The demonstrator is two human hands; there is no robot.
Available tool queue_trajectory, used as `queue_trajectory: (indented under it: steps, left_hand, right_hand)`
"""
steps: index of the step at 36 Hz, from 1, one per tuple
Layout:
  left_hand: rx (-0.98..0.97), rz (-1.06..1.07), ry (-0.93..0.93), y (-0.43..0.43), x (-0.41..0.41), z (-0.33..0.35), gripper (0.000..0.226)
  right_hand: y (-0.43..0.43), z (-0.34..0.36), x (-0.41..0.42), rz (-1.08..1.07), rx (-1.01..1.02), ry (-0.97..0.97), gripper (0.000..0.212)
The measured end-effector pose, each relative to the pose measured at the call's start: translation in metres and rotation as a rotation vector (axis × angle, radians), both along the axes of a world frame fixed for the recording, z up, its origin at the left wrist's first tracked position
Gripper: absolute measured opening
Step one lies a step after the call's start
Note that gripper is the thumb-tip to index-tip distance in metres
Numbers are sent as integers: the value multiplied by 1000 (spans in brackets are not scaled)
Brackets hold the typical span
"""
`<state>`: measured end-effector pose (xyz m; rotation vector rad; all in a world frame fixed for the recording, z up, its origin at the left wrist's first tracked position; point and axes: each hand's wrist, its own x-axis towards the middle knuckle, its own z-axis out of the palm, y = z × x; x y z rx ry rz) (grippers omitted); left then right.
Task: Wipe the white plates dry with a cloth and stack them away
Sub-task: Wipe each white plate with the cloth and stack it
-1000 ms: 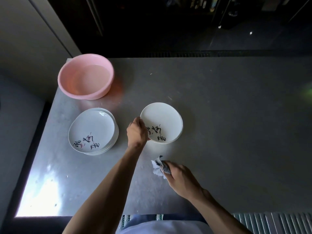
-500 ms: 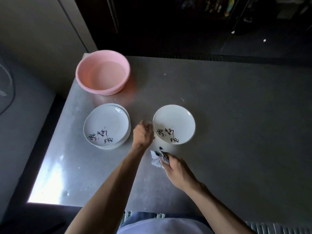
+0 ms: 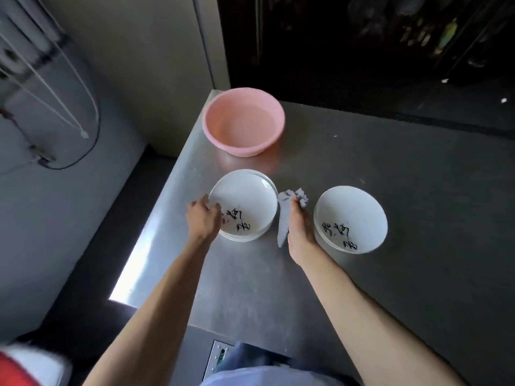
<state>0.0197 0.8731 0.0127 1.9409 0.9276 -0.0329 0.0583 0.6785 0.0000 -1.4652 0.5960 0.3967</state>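
Observation:
A stack of white plates [image 3: 246, 192] with black brush lettering sits on the left part of the steel table [image 3: 418, 190]. My left hand [image 3: 203, 220] is at the stack's near-left rim, fingers curled over the edge of the top plate. A single white plate [image 3: 354, 210] with the same lettering lies to the right. Between the two, my right hand [image 3: 300, 232] grips a crumpled pale cloth [image 3: 296, 195]; one strip of it hangs down beside the hand.
A pink plastic basin [image 3: 243, 122] stands at the table's far left corner, just behind the stack. The table's left edge runs close to the stack, with a dark gap and a grey wall [image 3: 69, 190] beyond it.
My left hand left the single plate and moved left onto the stack's rim. My right hand carried the cloth forward, up between the two plates. The view swung left.

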Motion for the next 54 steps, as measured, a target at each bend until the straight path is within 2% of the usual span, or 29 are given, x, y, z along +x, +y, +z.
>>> queue_trajectory:
  steps: [1, 14, 16, 19, 22, 25, 28, 33, 35, 39, 40, 42, 44, 46, 50, 54]
  left_hand:
    - [-33, 29, -30, 0, -1, -2, 15]
    - [-191, 75, -167, 7, -4, 0, 20]
    - [-201, 47, -138, 5, -6, -2, 15]
    - [-331, 43, -132, -1, -10, -1, 5]
    - [-434, 38, -148, -7, -16, 5, 11]
    - [-506, 14, -176, -21, -27, 6, 9]
    - [-565, -10, -209, -41, -38, 3, 31]
    - [-714, -53, -106, -79, -60, 0, 32]
    - [-724, -108, -79, -95, -69, -2, 34]
    - [-736, -174, 15, -121, -89, -11, 35]
    - [-739, -173, 39, -125, -94, -15, 35]
    - [-735, -182, 76, -132, -102, -22, 36]
    - [-738, -199, 110, -137, -109, -27, 39]
    - [-745, -202, 148, -142, -114, -33, 39]
    - [-770, -192, 193, -149, -119, -44, 37]
    - [-799, -117, 204, -150, -125, -51, 40]
  right_hand:
    - [4, 1, 0, 21, 14, 5, 21]
    - [11, 4, -1, -5, 5, 20, 23]
    - [10, 5, -4, 0, -8, 23, 25]
    - [5, 6, -11, -12, -18, 21, 25]
    - [-3, 12, -23, -11, -37, -2, 22]
    - [-13, 24, -38, 9, -82, -120, 22]
    - [-26, 37, -55, 39, -140, -228, 19]
    - [-56, 32, -82, 63, -201, -321, 23]
    - [-64, 25, -97, 113, -262, -373, 26]
    - [-79, -2, -123, 297, -574, -384, 41]
    - [-80, -7, -128, 353, -589, -323, 46]
    - [-81, -13, -136, 398, -559, -235, 42]
    - [-81, -16, -143, 426, -521, -221, 36]
    - [-80, -19, -151, 536, -494, -185, 39]
    - [-90, -32, -176, 792, -521, -339, 49]
    - [-120, -47, -193, 959, -551, -318, 50]
